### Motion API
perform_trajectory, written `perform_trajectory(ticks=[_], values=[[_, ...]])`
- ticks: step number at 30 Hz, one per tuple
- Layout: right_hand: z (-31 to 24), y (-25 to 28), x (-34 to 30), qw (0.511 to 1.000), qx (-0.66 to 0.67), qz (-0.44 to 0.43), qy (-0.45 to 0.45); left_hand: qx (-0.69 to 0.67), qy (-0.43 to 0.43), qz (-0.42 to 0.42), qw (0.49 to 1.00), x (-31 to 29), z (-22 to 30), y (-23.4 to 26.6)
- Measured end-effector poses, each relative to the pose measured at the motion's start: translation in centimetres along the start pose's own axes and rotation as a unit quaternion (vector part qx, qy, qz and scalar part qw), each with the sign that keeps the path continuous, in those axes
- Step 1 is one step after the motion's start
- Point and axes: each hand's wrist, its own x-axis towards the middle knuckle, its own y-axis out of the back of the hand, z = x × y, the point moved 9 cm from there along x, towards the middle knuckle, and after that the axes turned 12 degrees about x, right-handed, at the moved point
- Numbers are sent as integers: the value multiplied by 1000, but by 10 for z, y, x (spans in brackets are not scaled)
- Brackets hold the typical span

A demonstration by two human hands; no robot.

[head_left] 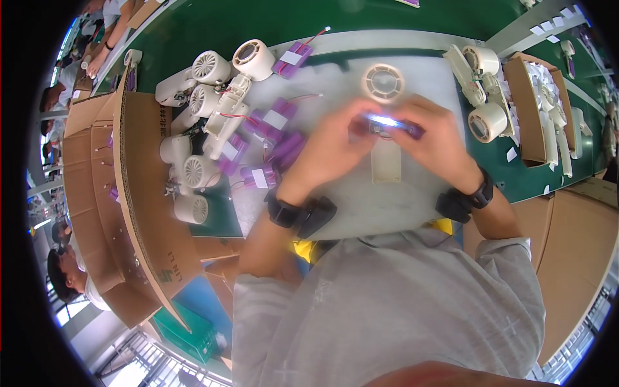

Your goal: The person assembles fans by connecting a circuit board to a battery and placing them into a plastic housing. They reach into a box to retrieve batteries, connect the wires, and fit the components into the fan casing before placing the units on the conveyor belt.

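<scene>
Above the white work mat (322, 213), my left hand (345, 135) and my right hand (432, 132) come together, fingers closed, both blurred by motion. Between them is a small dark purple part (412, 129) with a bright white glare at its middle; it looks like a battery pack, but blur hides its exact kind. Directly beneath lies a cream handheld fan housing, its round grille head (383, 84) beyond my fingers and its open handle (387, 164) toward me. My hands cover the join between head and handle.
Purple battery packs with wires (274, 122) lie left on the mat, beside piled cream fan bodies (206, 103). A large open carton (155, 193) stands farther left. More fan units (487, 122) and a carton of parts (529, 122) sit right. Another person's hand (98, 61) shows far left.
</scene>
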Motion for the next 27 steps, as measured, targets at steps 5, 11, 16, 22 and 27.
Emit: perform_trajectory(ticks=[5, 11, 16, 22, 27], values=[[-1, -2, -1, 1000, -28, 6, 4, 2, 20, 5, 1000, 0, -6, -3], [-5, -1, -3, 998, -55, 22, 8, -5, 40, 4, 999, 0, -9, -5], [-7, -3, -3, 995, -89, 17, 30, -14, 35, -3, 999, 0, -6, -4], [-3, -2, -2, 997, -77, 29, 13, -123, 44, 4, 991, 1, -11, -5], [16, 1, 1, 998, -10, 30, -49, -10, 24, 4, 1000, 2, -11, 1]])
